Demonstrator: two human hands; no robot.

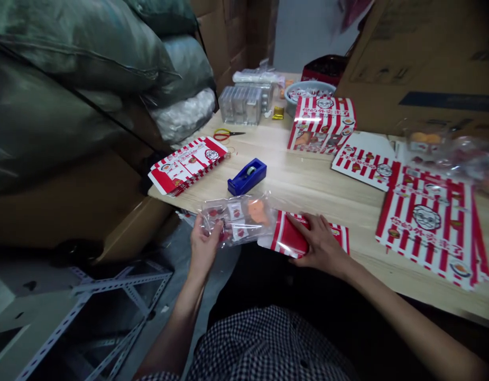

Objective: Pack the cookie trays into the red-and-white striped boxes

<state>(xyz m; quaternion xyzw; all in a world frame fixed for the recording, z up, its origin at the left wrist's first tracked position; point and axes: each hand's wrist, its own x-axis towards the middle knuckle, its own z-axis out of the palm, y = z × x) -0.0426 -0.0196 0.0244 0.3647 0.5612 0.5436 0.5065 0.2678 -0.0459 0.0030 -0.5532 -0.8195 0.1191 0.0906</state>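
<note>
My left hand pinches the left end of a clear plastic pack between thumb and fingers. Inside the pack lie an orange piece, small white printed packets and dark red pieces. The pack's right end meets the open end of a red-and-white striped paper box; whether it reaches inside I cannot tell. My right hand grips this box from above, thumb on the near side and fingers over the top. Just beyond the pack sits a blue tape dispenser.
Flat striped boxes are stacked at left, with yellow-handled scissors behind. Farther back are clear plastic cases, a grey basin and a filled striped box. More flat boxes lie right. Bulky sacks rise left.
</note>
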